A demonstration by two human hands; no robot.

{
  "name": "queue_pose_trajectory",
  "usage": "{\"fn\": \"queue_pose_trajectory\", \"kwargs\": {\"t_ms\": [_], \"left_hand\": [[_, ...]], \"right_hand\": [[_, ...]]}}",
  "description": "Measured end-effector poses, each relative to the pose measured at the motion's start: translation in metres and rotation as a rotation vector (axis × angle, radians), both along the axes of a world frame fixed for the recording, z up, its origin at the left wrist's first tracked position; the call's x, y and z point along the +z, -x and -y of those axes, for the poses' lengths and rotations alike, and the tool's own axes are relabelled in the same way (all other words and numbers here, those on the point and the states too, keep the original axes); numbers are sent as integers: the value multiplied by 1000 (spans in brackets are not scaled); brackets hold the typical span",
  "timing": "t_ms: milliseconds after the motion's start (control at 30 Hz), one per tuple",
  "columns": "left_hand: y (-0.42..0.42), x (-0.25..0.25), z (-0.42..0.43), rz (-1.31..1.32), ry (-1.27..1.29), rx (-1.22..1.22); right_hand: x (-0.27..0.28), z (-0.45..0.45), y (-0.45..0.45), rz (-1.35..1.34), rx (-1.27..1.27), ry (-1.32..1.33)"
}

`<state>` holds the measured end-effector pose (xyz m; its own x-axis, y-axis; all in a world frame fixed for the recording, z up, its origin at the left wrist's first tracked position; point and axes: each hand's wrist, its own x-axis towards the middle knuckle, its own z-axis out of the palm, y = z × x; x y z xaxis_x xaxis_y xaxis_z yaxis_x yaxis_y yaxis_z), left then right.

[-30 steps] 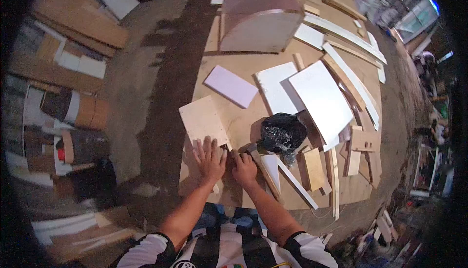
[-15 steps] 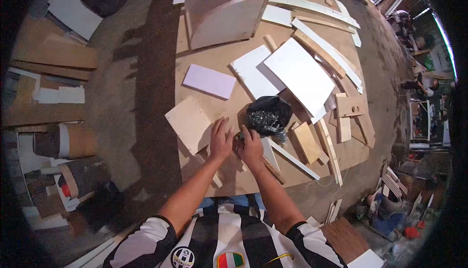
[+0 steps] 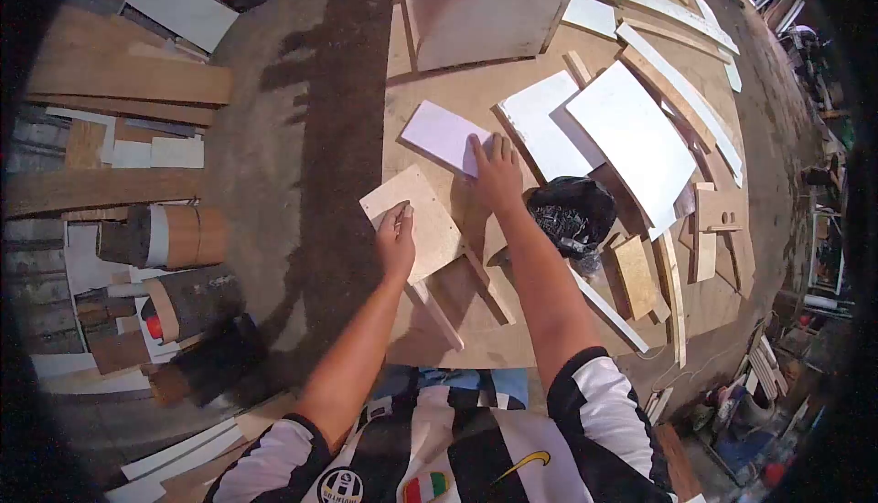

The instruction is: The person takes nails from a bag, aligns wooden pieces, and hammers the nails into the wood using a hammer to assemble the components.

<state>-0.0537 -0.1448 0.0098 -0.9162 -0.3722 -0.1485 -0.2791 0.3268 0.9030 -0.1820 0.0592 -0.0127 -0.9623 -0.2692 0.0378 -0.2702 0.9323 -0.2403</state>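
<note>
My left hand (image 3: 396, 236) rests on the light wooden board (image 3: 422, 210), its fingers bent over the surface near the middle. This board lies tilted on the worktable, with narrow wood strips (image 3: 437, 313) sticking out from under its near side. Farther forward, my right hand (image 3: 496, 172) touches the right end of the pale pink board (image 3: 444, 134), its fingers spread. A black plastic bag (image 3: 573, 215) holding small metal pieces sits open to the right of my right forearm.
White panels (image 3: 633, 142) and long strips lie on the right of the table (image 3: 512, 343). A large box-like wooden piece (image 3: 485, 14) stands at the back. More boards (image 3: 128, 73) are stacked on the left; a yellowish block (image 3: 634, 274) lies at the near right.
My right hand has moved forward from beside the bag to the pink board. My left hand has come onto the light wooden board. The camera view has shifted.
</note>
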Motion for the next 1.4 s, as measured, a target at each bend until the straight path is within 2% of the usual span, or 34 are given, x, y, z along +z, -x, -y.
{"fn": "queue_pose_trajectory", "kwargs": {"t_ms": [67,100,167,200,267,367,433,500,533,600,667,733,833,867,900,933,967,1000,1033,1100,1167,1233,1300,1333,1400], "left_hand": [[1,-22,4,-75,-159,35],[2,-12,0,-78,-168,32],[6,16,-14,137,-246,29],[7,15,-20,130,-254,20],[5,-3,-36,116,-484,-22],[7,-28,-59,149,-377,-125],[-4,-31,-87,18,-391,-160],[-4,-12,-91,254,-369,-151],[-3,-9,-91,371,-348,-142],[-5,-13,-97,379,-487,-75],[-3,-20,-102,410,-557,-65],[-1,-34,-109,460,-814,37],[-3,-9,-120,527,-817,-10],[-6,4,-128,515,-715,13],[-6,-20,-127,512,-713,10],[-5,-68,-119,472,-375,-62],[-3,-93,-118,422,-37,-129],[-6,-20,-130,449,242,-209],[-10,-41,-127,432,258,-222],[-18,-3,-142,578,394,-212],[-34,11,-166,500,358,-135],[-51,40,-202,437,426,-137],[-65,47,-234,354,318,-84],[-75,6,-241,132,261,-106],[-88,-25,-267,119,245,-145]], "right_hand": [[-25,2,-14,-76,-6,-37],[-33,0,-23,-148,-14,-72],[-20,0,-37,-129,-22,-74],[-14,-3,-44,-85,-38,29],[17,-7,-65,-34,-97,224],[67,-6,-100,334,-244,372],[33,-4,-132,274,-270,560],[35,-6,-160,212,-223,633],[39,-10,-173,200,-255,621],[48,-20,-194,11,-125,482],[61,-36,-210,61,-228,461],[58,-59,-219,129,-313,468],[56,-96,-234,8,-454,476],[60,-107,-237,19,-499,417],[59,-119,-240,16,-500,419],[57,-132,-242,16,-541,414],[55,-144,-244,15,-579,410],[60,-154,-244,38,-592,394],[58,-166,-244,36,-586,399],[51,-191,-243,52,-589,416],[45,-211,-242,20,-564,409],[47,-231,-234,108,-539,431],[37,-255,-228,95,-479,460],[40,-266,-226,98,-421,504],[50,-289,-222,93,-323,502]]}}
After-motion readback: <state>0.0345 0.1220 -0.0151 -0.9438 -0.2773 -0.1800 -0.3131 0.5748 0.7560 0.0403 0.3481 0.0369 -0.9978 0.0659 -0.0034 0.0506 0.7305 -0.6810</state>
